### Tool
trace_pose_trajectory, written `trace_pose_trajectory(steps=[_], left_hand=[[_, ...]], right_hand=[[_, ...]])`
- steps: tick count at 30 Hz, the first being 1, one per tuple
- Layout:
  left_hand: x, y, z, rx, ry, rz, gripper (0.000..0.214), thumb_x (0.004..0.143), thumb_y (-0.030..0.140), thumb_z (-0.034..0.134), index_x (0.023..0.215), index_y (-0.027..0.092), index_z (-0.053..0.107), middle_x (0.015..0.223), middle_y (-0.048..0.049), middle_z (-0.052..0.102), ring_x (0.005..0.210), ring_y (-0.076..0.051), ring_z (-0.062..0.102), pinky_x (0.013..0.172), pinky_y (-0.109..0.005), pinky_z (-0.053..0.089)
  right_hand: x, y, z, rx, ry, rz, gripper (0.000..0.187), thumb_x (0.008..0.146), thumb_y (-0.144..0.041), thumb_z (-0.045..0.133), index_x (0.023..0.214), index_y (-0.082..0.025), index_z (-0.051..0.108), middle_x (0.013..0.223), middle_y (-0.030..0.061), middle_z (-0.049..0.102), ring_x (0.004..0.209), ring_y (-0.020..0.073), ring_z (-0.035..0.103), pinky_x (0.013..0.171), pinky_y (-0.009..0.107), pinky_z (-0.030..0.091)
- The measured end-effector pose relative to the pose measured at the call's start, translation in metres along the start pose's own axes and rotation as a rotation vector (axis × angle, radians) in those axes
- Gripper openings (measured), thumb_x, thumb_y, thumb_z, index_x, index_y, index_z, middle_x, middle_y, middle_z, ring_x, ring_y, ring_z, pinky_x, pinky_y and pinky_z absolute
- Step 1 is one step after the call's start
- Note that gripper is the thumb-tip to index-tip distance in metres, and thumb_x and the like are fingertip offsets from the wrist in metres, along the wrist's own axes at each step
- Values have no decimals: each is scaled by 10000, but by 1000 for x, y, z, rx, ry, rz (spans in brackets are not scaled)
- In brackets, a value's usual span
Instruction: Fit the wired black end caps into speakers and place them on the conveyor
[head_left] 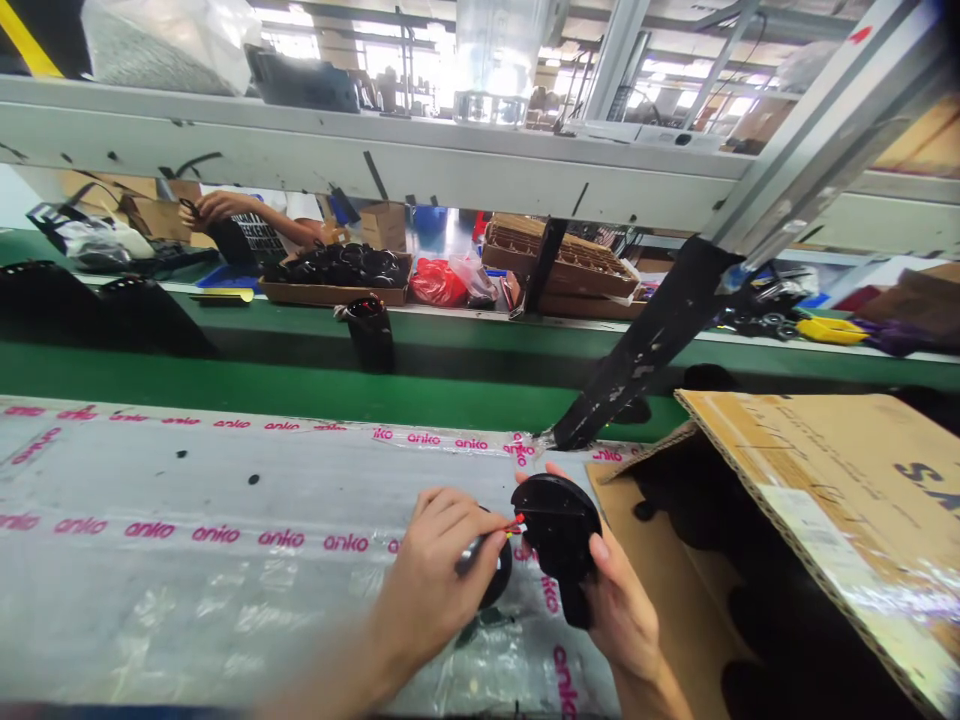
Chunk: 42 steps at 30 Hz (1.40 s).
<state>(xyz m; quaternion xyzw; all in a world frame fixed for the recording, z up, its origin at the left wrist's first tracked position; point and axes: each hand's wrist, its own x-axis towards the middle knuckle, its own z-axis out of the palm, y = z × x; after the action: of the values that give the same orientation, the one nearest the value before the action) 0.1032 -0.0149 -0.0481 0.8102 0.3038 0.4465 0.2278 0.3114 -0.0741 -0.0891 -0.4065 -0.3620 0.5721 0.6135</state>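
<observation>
- Workshop surroundings: a grey steel frame (375,150) spans the view above a green conveyor belt (300,385). Beyond the belt, a cardboard tray (334,293) holds black moulded parts (341,265), and a co-worker's hand (225,208) is at work, well apart from the person's own.
- Work surface: clear plastic film (187,600) printed with pink "anko" lettering covers the bench, giving a smooth area directly in front of the person.
- Right hand (619,610): grasps a black disc-shaped housing (559,530) from beneath, with the fingertips (553,468) showing past its top edge. This grip appears to hold the housing off the film and turn its face toward the left hand.
- Left hand (435,580): clenches a slim dark implement (469,555), its tip beside short red and yellow wires (514,525) at the housing's edge. The exact contact point cannot be confirmed.
- Nearby: a second black round part (497,575) lies partly hidden behind the left hand, just above the film.
- Right of the hands: an open cardboard box (795,500) stands beside the bench, its flap raised, within easy reach of the right hand.
</observation>
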Motion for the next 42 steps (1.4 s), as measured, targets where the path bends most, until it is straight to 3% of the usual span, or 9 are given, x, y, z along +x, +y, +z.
trace_pose_trajectory(steps=[8,13,19,27,30,32,38,42], left_hand=[[7,5,-2,136,-61,109,99,1053,137,628,1032,192,707,874,-22,759,824,-204,643,863,-387,461],[13,5,-3,152,-100,96,166,1063,147,610,927,184,698,819,-17,723,794,-196,640,856,-384,451],[13,4,-3,62,-122,19,148,1056,126,621,936,189,681,864,3,757,818,-183,666,888,-379,441],[8,6,5,148,-103,21,178,1079,159,577,918,197,642,877,-13,755,815,-202,650,888,-409,429],[5,4,-3,89,-129,3,47,1063,177,642,1080,214,665,949,-9,783,881,-213,697,963,-424,436],[2,2,-11,32,-138,-38,186,1016,185,714,1180,228,638,1002,-10,803,930,-220,731,1029,-436,434],[-6,-5,-15,12,-71,16,128,1015,105,695,1019,230,670,936,22,801,922,-191,745,1027,-408,418],[-9,-3,-8,-100,2,-90,158,982,82,728,1010,235,706,962,16,805,938,-188,750,985,-380,453]], right_hand=[[-15,-12,9,-293,21,-118,571,1055,-512,643,1601,-352,586,1703,40,556,1632,356,435,1386,590,238],[-17,-18,2,-314,-66,-146,573,1034,-541,665,1581,-377,612,1699,32,562,1628,368,439,1364,593,293],[-10,-19,-8,-298,-121,-118,627,1002,-595,676,1572,-340,627,1678,75,586,1601,401,470,1350,611,298],[-18,0,8,-507,137,-230,651,998,-597,700,1575,-311,606,1645,92,615,1544,411,534,1305,602,396],[-17,-7,10,-549,80,-218,634,981,-605,725,1542,-320,643,1654,81,610,1550,415,534,1297,595,418],[-15,-15,10,-538,26,-182,648,965,-632,736,1531,-328,656,1632,83,633,1531,421,559,1288,600,433],[-11,-24,7,-582,-89,-162,671,943,-619,767,1546,-351,644,1616,85,646,1525,417,563,1252,589,477],[-9,-26,5,-644,-117,-162,659,964,-614,745,1565,-370,626,1621,75,639,1534,409,548,1300,607,399]])
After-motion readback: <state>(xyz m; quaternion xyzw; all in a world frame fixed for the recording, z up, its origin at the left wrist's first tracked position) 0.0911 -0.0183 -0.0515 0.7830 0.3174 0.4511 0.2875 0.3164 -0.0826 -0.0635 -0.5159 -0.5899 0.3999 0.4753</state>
